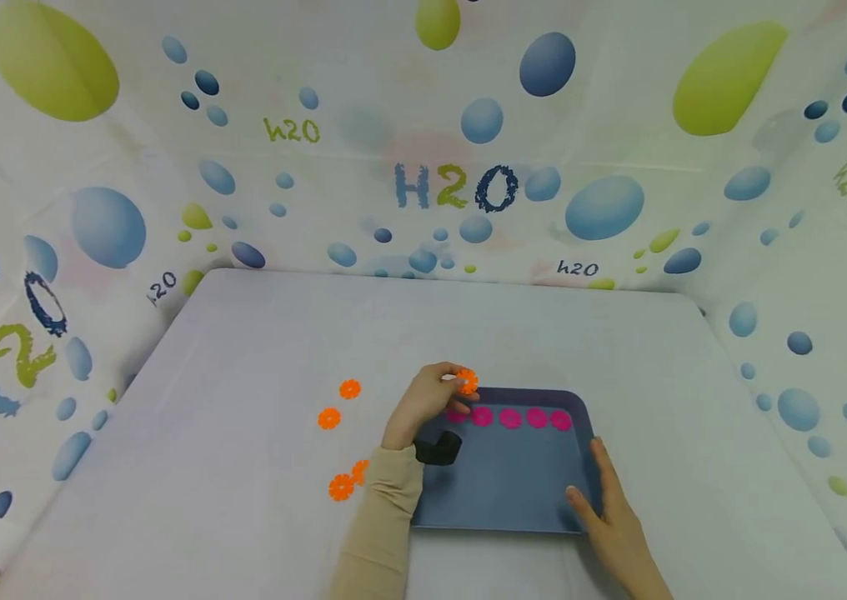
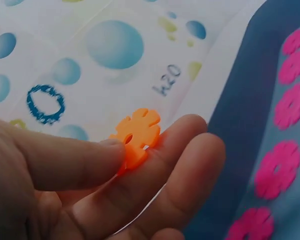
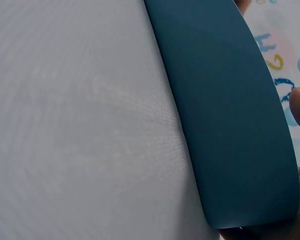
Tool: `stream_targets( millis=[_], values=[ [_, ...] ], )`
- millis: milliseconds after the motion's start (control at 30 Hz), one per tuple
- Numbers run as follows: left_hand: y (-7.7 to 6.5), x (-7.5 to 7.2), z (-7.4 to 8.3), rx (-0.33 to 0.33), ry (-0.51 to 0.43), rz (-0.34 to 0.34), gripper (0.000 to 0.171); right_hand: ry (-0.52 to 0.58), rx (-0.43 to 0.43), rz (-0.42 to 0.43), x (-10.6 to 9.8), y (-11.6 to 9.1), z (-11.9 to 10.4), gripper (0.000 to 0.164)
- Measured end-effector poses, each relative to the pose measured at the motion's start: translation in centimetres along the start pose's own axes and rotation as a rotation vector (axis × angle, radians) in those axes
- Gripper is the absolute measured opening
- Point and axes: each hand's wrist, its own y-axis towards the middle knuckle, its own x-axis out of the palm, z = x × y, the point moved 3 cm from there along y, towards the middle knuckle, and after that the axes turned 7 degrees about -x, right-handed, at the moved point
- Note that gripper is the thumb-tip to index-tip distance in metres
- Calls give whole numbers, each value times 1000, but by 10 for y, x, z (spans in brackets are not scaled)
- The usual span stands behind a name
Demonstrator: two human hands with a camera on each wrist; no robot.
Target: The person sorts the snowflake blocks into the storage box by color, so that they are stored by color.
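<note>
My left hand (image 1: 427, 404) pinches an orange flower-shaped disc (image 2: 140, 131) between thumb and fingers, above the far left part of a blue-grey tray (image 1: 506, 492). Beneath and beside that hand, several pink flower-shaped discs (image 1: 509, 418) lie in a row along the tray's far side. My right hand (image 1: 618, 525) holds the tray at its right side, the thumb over the inside and the fingers along the outer wall (image 3: 225, 115). In the right wrist view only parts of this hand show, so its contact with the wall is partly hidden.
Several more orange discs (image 1: 329, 417) lie on the white tabletop (image 1: 228, 433) left of the tray; the left sleeve (image 1: 382, 517) partly covers one. A dark wrist strap (image 1: 438, 450) hangs over the tray. A patterned curtain (image 1: 363, 208) stands behind the table and at its sides.
</note>
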Motion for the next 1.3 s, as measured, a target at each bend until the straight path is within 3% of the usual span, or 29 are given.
stream_targets(
  millis=[167,267,433,633,733,867,1300],
  values=[
    [10,28,3,-30,-39,-21,34,0,9,-5,0,0,2,78],
    [15,47,4,-34,-6,-13,33,-5,13,0,0,0,2,78],
    [18,78,6,-14,128,-20,29,-18,42,-8,0,2,0,79],
    [20,112,-2,-31,236,5,23,-24,58,-9,0,2,0,79],
    [19,125,-3,-29,338,26,22,-20,53,-2,0,2,0,78],
    [18,135,-1,-27,463,72,21,-14,59,-6,0,1,0,78],
    [17,142,2,-36,554,121,14,-27,34,12,0,0,2,77]
  ],
)
